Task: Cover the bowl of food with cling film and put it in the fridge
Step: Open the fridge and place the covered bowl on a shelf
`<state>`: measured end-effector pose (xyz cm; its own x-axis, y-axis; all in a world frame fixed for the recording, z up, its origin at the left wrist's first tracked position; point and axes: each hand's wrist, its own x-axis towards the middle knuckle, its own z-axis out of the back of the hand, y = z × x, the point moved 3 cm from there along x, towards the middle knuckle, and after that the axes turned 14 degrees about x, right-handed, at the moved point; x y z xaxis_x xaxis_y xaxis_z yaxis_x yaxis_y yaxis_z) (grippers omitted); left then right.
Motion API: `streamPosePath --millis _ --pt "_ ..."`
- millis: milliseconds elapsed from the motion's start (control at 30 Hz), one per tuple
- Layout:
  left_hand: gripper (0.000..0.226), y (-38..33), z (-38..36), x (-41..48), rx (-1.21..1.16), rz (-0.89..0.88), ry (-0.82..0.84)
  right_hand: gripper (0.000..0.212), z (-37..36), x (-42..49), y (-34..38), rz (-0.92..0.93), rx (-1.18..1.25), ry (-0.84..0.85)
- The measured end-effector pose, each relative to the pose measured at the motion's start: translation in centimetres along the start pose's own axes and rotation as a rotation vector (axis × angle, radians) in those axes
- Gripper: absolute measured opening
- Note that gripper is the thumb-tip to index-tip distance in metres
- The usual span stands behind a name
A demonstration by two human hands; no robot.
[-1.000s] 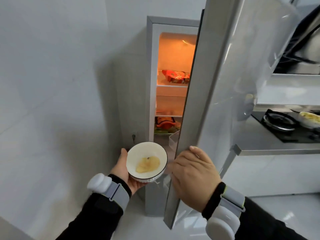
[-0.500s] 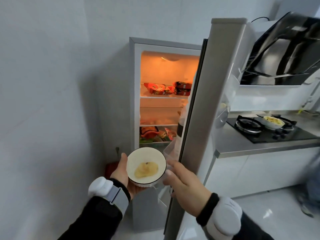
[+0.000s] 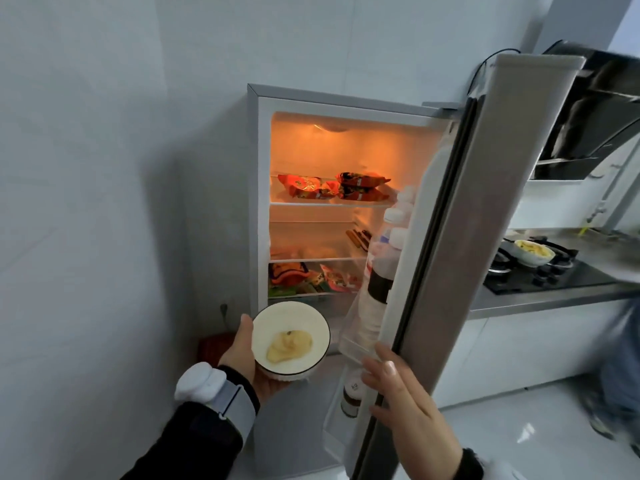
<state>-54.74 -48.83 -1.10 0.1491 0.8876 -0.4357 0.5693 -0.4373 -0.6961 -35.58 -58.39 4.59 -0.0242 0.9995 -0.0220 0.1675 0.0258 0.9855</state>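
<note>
The left fingers are out of sight under the bowl [image 3: 291, 336], with only the thumb showing, laid up against its left rim; the left hand [image 3: 246, 355] cups it from below and holds it level. The right fingers [image 3: 388, 367] lie straight and a little spread, their tips against the clear rack on the inside of the door [image 3: 485, 202] — touching it, not gripping.

A second ago that hand was curled round the door's edge and the fridge [image 3: 258, 202] showed only a slit. Now the door stands wide and all the lit shelves are in view, so the way in looks open. The bowl has stayed outside, in front of the lower left corner of the opening. To my eye, placing it is the step left. The middle shelf [image 3: 311, 259] seems the barest, though its back is dim.

Whether film covers the bowl I cannot tell — the pale food [image 3: 289, 346] shows plainly and no sheen or wrinkle reads. The bowl also blocks the fridge's lowest part. Packets [image 3: 332, 185] crowd the top shelf's front edge, and bottles [image 3: 384, 258] fill the door rack. At the right edge something blue is blurred past naming.
</note>
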Motion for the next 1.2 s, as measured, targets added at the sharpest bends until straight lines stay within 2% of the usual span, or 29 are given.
streamPosePath --millis 167,267,367,500,700,833,900,1067,1200 --pt "0.080 0.7 -1.4 1.0 -0.054 0.018 0.062 0.042 -0.5 1.4 -1.6 -0.038 -0.068 -0.047" --pt "0.068 0.9 -1.9 1.4 -0.045 -0.011 0.063 0.042 0.3 2.4 -1.9 0.010 -0.093 -0.146" --pt "0.052 0.9 -1.9 1.8 -0.018 -0.036 0.022 0.038 1.6 2.5 -1.6 -0.013 0.027 -0.292" --pt "0.045 1.0 -1.6 2.5 0.002 -0.026 -0.016 0.035 2.3 2.6 -1.8 -0.040 0.072 -0.362" --pt "0.045 0.7 -2.1 3.4 -0.029 0.017 0.009 0.033 -0.5 6.2 -2.1 -0.016 -0.054 -0.307" --pt "0.043 -0.3 -2.7 4.5 -0.029 -0.006 -0.013 0.052 -2.8 11.7 -2.9 -0.127 -0.133 -0.304" --pt "0.041 -1.0 -2.7 5.1 -0.037 -0.032 -0.043 0.054 -3.5 13.9 -2.9 -0.180 -0.146 -0.314" --pt "0.048 -2.8 -2.3 7.1 -0.018 -0.047 -0.102 0.046 -4.3 16.5 -2.9 -0.159 -0.205 -0.263" --pt "0.048 -3.6 -2.0 8.5 -0.043 -0.039 -0.108 0.032 -3.1 17.2 -2.9 -0.152 -0.317 -0.236"
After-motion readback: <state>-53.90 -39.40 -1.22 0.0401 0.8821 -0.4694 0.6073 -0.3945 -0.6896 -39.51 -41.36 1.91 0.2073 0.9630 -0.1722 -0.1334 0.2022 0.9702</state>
